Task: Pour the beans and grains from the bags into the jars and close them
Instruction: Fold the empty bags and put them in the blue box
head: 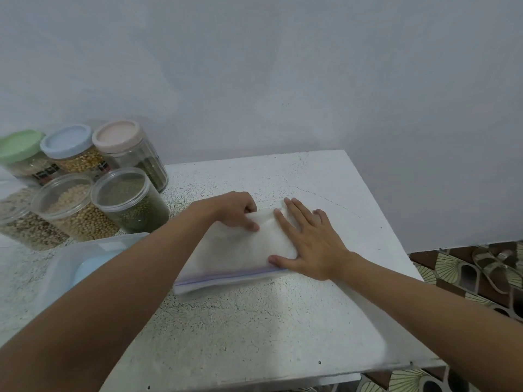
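Clear plastic zip bag (235,250), flat and folded, with a blue-purple seal strip along its near edge, lies in the middle of the white speckled table (254,321). The left hand (235,210) pinches the bag's far fold, fingers curled and thumb on top. The right hand (311,241) lies flat on the bag's right end, fingers straight and spread, gripping nothing. At the table's left stand 6 clear plastic jars. The 3 at the back wear lids: the green-lidded jar (19,154), the blue-lidded jar (70,148) and the pink-lidded jar (124,145). The 3 in front stand uncovered: the jar of green beans (130,199), the jar of pale yellow beans (70,207) and, partly cut by the frame edge, the jar of mixed grains (19,222). Just in front of them sits a translucent plastic tub (65,264) with a pale blue lid (87,267) inside
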### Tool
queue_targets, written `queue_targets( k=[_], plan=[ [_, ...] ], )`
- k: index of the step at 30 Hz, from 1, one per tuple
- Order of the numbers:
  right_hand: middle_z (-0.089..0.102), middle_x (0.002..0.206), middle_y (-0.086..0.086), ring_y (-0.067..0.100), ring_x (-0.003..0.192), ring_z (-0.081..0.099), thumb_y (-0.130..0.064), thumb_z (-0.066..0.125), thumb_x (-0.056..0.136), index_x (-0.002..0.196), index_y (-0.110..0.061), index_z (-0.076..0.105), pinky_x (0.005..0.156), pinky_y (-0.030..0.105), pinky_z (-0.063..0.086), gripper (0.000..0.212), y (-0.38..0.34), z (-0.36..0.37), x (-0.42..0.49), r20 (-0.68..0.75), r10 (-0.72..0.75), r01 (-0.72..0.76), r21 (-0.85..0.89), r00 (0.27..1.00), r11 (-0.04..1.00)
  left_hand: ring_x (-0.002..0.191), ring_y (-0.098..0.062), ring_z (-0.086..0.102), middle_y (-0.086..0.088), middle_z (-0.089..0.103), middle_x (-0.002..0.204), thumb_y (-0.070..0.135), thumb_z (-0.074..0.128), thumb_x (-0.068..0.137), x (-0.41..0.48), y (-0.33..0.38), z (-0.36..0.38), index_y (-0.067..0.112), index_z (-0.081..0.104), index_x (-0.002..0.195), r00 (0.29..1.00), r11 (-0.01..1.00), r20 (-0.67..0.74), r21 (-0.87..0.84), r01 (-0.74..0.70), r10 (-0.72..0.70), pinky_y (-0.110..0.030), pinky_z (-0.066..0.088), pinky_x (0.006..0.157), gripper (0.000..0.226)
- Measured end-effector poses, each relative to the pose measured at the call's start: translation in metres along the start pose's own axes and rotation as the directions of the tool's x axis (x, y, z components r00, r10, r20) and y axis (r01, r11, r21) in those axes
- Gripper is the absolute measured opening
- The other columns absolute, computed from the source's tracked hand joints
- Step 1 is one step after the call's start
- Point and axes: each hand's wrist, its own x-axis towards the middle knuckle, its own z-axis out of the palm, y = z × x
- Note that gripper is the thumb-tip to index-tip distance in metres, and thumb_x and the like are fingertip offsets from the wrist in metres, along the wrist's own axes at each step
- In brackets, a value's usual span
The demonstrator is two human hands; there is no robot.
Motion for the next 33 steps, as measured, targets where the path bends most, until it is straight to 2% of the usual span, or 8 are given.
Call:
queue_targets(
  k=[6,9,13,16,20,23,27,33],
  plan=[
    [-0.015,0.170,0.005,0.023,0.157,-0.006,-0.096,0.030,0.078,0.162,-0.032,-0.010,0.118,0.053,0.018,0.113,0.003,-0.014,0.007,-0.065,0.070,-0.068,0.033,0.995,0.997,0.065,-0.016,0.044,0.002,0.048,0.070,0.036,0.071,0.095,-0.019,-0.011,-0.004,0.019,0.051,0.068,0.999,0.975,-0.050,-0.219,-0.017,0.006,-0.031,0.034,0.066,0.038],
    [-0.005,0.170,-0.002,0.020,0.156,0.001,-0.088,0.050,0.078,0.162,-0.033,0.000,0.122,0.045,0.014,0.112,-0.003,-0.024,0.013,-0.218,0.246,-0.151,0.377,0.944,0.914,0.075,-0.021,0.061,-0.008,0.068,0.086,0.032,0.071,0.096,-0.030,-0.016,-0.003,0.010,0.070,0.093,0.990,0.907,-0.136,-0.420,-0.013,-0.048,-0.037,0.051,0.073,0.023],
    [0.011,0.167,-0.005,0.019,0.154,0.018,-0.083,0.060,0.073,0.162,-0.028,0.009,0.125,0.047,0.025,0.116,-0.017,-0.016,0.026,-0.139,0.579,-0.195,0.857,0.804,0.476,0.092,-0.037,0.074,-0.015,0.076,0.102,0.025,0.072,0.096,-0.047,-0.025,0.002,0.014,0.072,0.108,0.957,0.636,-0.213,-0.771,-0.042,-0.195,-0.054,0.061,0.086,0.016],
    [0.018,0.163,-0.003,0.022,0.146,0.036,-0.075,0.073,0.072,0.162,-0.027,0.006,0.117,0.044,0.039,0.122,-0.028,-0.015,0.036,0.084,0.623,-0.265,0.942,0.778,0.204,0.095,-0.044,0.072,-0.018,0.076,0.103,0.023,0.070,0.097,-0.060,-0.027,0.012,0.014,0.070,0.111,0.917,0.535,-0.314,-0.833,-0.141,-0.247,-0.061,0.059,0.085,0.017],
    [0.060,0.117,0.006,0.018,0.096,0.063,-0.042,0.081,0.084,0.150,-0.013,0.040,0.084,0.030,0.047,0.083,-0.031,-0.034,0.049,0.348,0.504,-0.325,0.936,0.791,-0.136,0.099,-0.044,0.072,-0.019,0.075,0.109,0.020,0.067,0.097,-0.074,-0.024,0.021,0.013,0.065,0.119,0.899,0.337,-0.345,-0.908,-0.248,-0.270,-0.060,0.059,0.086,0.023],
    [0.068,0.094,0.009,0.018,0.073,0.064,-0.023,0.080,0.086,0.113,-0.007,0.069,0.068,0.029,0.051,0.033,-0.028,-0.054,0.057,0.467,0.233,-0.370,0.856,0.853,-0.360,0.101,-0.041,0.072,-0.021,0.074,0.114,0.016,0.066,0.098,-0.081,-0.019,0.019,0.012,0.061,0.124,0.891,0.252,-0.361,-0.921,-0.296,-0.274,-0.057,0.060,0.085,0.027],
    [0.071,0.098,0.007,0.020,0.081,0.068,-0.012,0.079,0.086,0.109,-0.010,0.066,0.069,0.029,0.054,0.026,-0.020,-0.071,0.070,0.433,0.160,-0.369,0.873,0.887,-0.319,0.105,-0.043,0.070,-0.020,0.073,0.117,0.013,0.064,0.098,-0.086,-0.018,0.006,0.013,0.057,0.129,0.895,0.223,-0.363,-0.924,-0.310,-0.260,-0.059,0.058,0.087,0.031],
    [0.070,0.117,0.014,0.029,0.109,0.067,-0.001,0.072,0.090,0.127,-0.001,0.064,0.101,0.044,0.052,0.038,-0.011,-0.093,0.081,0.336,0.080,-0.302,0.910,0.938,-0.282,0.111,-0.035,0.070,-0.011,0.074,0.121,0.005,0.058,0.100,-0.090,-0.016,-0.022,0.022,0.060,0.132,0.921,0.304,-0.361,-0.902,-0.306,-0.146,-0.053,0.055,0.098,0.036]
  ],
)
